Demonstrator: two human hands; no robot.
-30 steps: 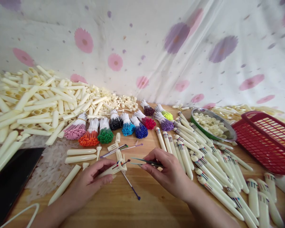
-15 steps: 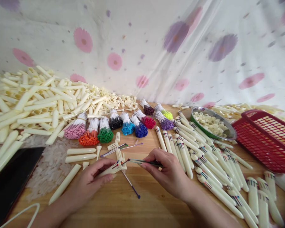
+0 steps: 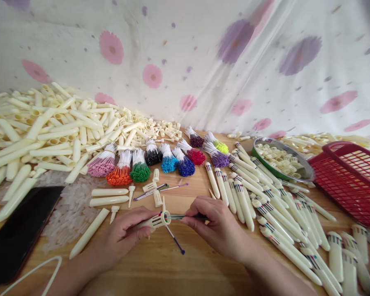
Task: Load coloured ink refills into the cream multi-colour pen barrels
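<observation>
My left hand (image 3: 130, 231) is closed around a cream multicolour pen barrel (image 3: 157, 221), its slotted, open end pointing right. Small coloured bits show in the slots. My right hand (image 3: 217, 224) pinches a pair of dark tweezers (image 3: 197, 217), whose tips reach into the barrel's open end and are partly hidden there. Under the barrel lies a white refill with a blue tip (image 3: 176, 241). Just beyond the hands are loose slotted cream caps (image 3: 149, 186) and a few refills (image 3: 175, 187) on the wooden table (image 3: 179, 275).
Bundles of coloured refills (image 3: 141, 166) stand in rows ahead. Cream barrels (image 3: 46, 131) are heaped left, above a phone (image 3: 21, 234) and clear plastic pieces (image 3: 68, 209). Assembled pens (image 3: 274, 213) cover the right, with a bowl of caps (image 3: 282, 160) and a red basket (image 3: 351, 181) behind.
The tweezers' tips have moved left, from just outside the barrel into its open end. A small dark-tipped piece at the tips is now out of sight. The view has shifted slightly.
</observation>
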